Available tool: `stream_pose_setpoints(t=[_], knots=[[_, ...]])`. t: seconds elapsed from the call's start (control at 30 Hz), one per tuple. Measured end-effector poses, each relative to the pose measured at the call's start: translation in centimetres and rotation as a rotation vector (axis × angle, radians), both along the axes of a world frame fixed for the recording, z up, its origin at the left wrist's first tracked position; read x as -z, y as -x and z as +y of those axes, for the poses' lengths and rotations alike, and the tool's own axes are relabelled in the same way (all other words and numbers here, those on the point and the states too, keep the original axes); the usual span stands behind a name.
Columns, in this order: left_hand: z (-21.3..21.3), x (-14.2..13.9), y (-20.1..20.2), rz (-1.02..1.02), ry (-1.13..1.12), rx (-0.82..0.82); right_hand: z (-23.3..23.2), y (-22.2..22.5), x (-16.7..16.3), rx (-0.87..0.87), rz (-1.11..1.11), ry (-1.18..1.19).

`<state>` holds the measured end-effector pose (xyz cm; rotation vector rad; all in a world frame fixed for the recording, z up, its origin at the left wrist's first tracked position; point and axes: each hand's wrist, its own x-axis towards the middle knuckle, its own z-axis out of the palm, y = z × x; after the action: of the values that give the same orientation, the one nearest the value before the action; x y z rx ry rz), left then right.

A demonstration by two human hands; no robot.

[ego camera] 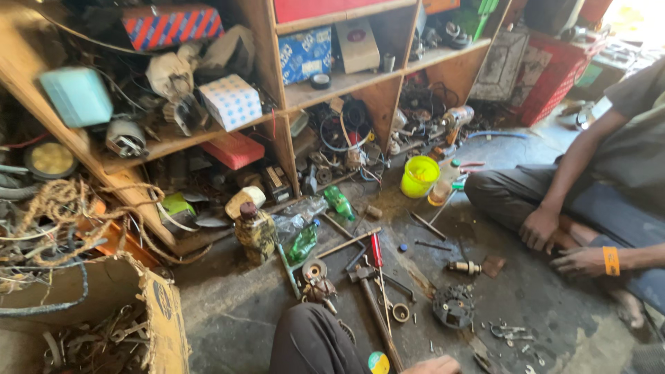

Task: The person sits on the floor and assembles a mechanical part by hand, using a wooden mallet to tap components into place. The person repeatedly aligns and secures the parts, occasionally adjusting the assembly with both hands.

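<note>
Knuckles of one of my hands (433, 365) barely show at the bottom edge, resting on the stained concrete floor (235, 305); whether it is open or closed I cannot tell, nor which hand it is. Just left of it lies a hammer (374, 305), its wooden handle running toward me, head near a red-handled screwdriver (376, 251). My dark-trousered knee (312, 339) sits beside them. A black round motor part (454, 306) lies to the right. Another person sits across, both hands (540, 227) resting on their legs, near a yellow cup (419, 176).
</note>
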<state>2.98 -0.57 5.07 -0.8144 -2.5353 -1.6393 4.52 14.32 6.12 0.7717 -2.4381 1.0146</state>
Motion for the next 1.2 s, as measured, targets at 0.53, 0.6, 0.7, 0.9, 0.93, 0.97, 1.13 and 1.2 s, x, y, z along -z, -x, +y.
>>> stream_pose_setpoints(t=[0.53,0.6,0.7,0.9,0.93,0.97,1.13,1.2], knots=[[0.0,5.9,-0.6,0.011,-0.03,0.032,2.7,-7.6,1.1,0.174,-0.167,0.274],[0.1,6.2,-0.7,-0.002,-0.023,0.029,2.7,-7.4,-0.6,0.145,-0.233,0.203],[0.1,6.4,-0.8,-0.041,-0.017,0.047,2.9,-6.8,-1.9,0.032,-0.247,0.05],[0.0,6.2,-0.7,-0.009,-0.067,0.064,3.0,-6.2,-2.8,-0.045,-0.284,-0.159],[-0.1,6.1,-0.6,0.019,-0.065,0.045,2.8,-6.0,-2.6,-0.06,-0.25,-0.148],[0.0,6.0,-0.5,-0.02,-0.075,0.048,2.8,-5.9,-2.3,-0.077,-0.22,-0.138],[-0.2,5.4,-0.1,-0.128,-0.08,0.054,2.5,-6.1,-0.1,-0.098,0.013,-0.106],[-0.4,5.2,-0.1,-0.137,-0.078,0.043,2.6,-6.2,0.5,-0.107,0.009,-0.048]])
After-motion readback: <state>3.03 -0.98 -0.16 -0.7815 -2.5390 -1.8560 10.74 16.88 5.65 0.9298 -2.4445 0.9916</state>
